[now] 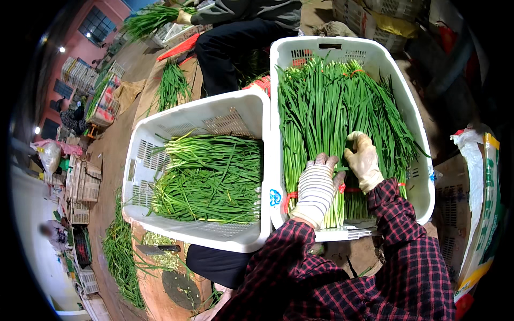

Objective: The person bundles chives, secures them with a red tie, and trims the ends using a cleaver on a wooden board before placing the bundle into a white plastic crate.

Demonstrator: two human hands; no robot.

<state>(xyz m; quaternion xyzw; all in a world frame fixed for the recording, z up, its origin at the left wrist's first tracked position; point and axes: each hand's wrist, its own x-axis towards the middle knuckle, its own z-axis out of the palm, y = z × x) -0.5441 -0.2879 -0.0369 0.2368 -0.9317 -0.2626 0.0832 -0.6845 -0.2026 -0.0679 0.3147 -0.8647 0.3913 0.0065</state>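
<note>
Your left hand point(317, 187) and right hand point(364, 160), both gloved, press side by side on the bundled chives point(326, 107) in the right crate point(423, 176). The stalks run lengthwise away from you, tied ends nearest you at the crate's near wall.

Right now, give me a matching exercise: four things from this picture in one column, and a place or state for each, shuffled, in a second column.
1. left hand
2. right hand
3. knife
4. left crate

A. lies on the board below the crates
B. in a pale glove, on the bundled greens
C. in a striped glove, gripping a bundle's base
D. holds loose greens laid crosswise

Pairs: 1-C, 2-B, 3-A, 4-D
</note>
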